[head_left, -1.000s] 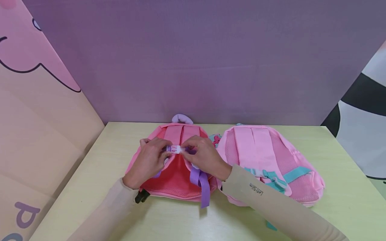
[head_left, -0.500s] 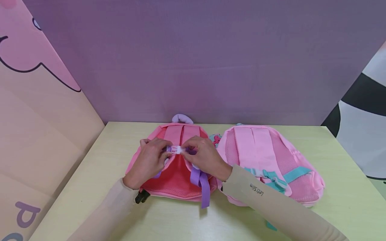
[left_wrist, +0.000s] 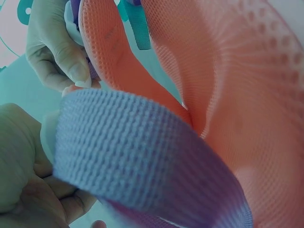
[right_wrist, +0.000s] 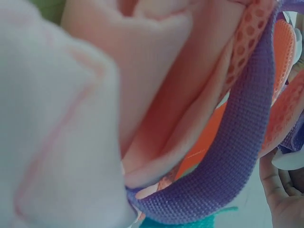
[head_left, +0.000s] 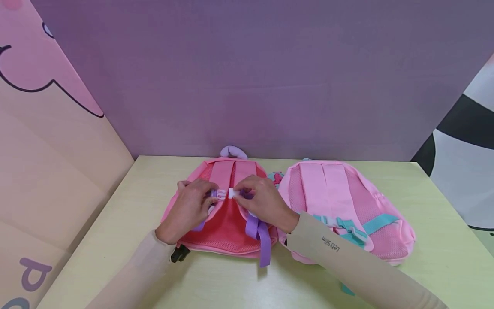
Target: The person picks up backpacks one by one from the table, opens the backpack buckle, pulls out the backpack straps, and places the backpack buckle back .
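In the head view, my left hand (head_left: 189, 208) pinches the clear pronged half of a side-release buckle (head_left: 221, 194). Facing it across a small gap is the white socket half (head_left: 231, 193), pinched between the thumb and fingers of my right hand (head_left: 264, 202). Both halves sit on purple webbing in front of a coral-pink backpack (head_left: 231, 240), which lies with its shoulder straps (head_left: 221, 173) upward. A loose purple strap (head_left: 265, 246) hangs at its lower right. Purple webbing (left_wrist: 114, 142) fills much of the left wrist view and partly covers the fingers.
A lighter pink backpack (head_left: 335, 184) with turquoise straps (head_left: 380, 222) lies to the right, partly under my right sleeve. Near my left wrist is a black buckle (head_left: 179, 253). A purple panel (head_left: 270, 86) stands behind the pale table (head_left: 112, 240).
The two buckle halves, joined in the earlier frames, are now apart. My left hand has shifted slightly left and the right hand slightly right, each with its half.
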The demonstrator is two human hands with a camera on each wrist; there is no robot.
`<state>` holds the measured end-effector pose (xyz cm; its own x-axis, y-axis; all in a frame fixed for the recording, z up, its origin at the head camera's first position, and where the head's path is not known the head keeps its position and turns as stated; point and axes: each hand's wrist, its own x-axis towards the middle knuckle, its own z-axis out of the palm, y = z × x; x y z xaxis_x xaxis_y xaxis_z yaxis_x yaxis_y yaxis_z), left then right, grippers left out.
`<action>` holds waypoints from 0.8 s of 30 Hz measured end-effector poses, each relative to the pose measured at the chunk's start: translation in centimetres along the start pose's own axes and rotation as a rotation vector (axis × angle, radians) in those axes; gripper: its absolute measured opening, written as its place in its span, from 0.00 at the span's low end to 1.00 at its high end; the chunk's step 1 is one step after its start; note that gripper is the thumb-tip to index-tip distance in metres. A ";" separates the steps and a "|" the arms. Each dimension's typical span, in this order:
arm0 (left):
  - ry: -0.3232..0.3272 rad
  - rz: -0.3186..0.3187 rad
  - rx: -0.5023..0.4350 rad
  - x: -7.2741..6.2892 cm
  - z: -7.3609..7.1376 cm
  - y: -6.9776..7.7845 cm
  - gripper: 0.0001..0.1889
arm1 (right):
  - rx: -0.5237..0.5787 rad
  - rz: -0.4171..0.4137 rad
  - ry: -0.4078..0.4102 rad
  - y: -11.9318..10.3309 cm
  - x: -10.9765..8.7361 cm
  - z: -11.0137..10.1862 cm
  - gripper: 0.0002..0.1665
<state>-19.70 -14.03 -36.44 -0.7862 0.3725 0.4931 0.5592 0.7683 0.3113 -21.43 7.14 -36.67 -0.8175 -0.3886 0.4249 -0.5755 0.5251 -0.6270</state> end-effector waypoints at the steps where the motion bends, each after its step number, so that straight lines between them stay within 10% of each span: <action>1: -0.002 -0.002 -0.001 0.0 0.0 -0.1 0.22 | -0.002 -0.005 -0.004 0.0 0.0 0.0 0.09; 24: -0.044 -0.118 -0.022 -0.7 -0.5 -1.0 0.23 | -0.110 0.112 -0.300 -0.4 -0.7 1.5 0.13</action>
<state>-19.56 -15.38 -36.69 -0.8576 0.3029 0.4157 0.4671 0.7969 0.3830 -20.63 6.07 -37.74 -0.8425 -0.5212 0.1362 -0.4949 0.6489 -0.5779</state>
